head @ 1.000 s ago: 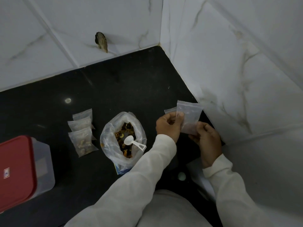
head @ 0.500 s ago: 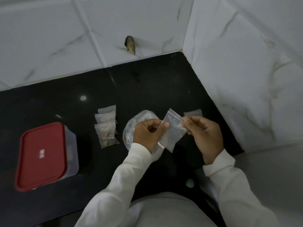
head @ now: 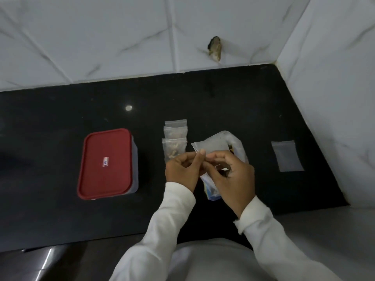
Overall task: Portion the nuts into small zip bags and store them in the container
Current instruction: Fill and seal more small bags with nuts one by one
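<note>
A: Where are the hands?

B: Just below the middle of the frame, close together. The left hand [head: 180, 169] and the right hand [head: 233, 179] both pinch a small clear empty zip bag [head: 211, 148] along its lower edge, fingers curled, the left thumb pressed on the plastic. The bag stands up above the fingers.

A: And the nuts?

B: Right behind that bag, partly hidden by it and by the right hand, sits a large clear plastic bag of mixed nuts [head: 237, 142] on the black stone counter [head: 223, 110]. Only a dark sliver of its contents shows.

A: Any portions done?

B: Left of the hands, a column of three small clear overlapping zip bags [head: 175, 138] lies flat; nuts show in the lower two, and I cannot tell about the top one.

A: The container?

B: Further left: a rectangular clear plastic container with a red lid [head: 105, 163], lid on, well apart from the hands.

A: Anything at the right?

B: A flat empty clear zip bag [head: 287, 157] lies alone near the white marble-patterned wall tiles [head: 334, 98].
</note>
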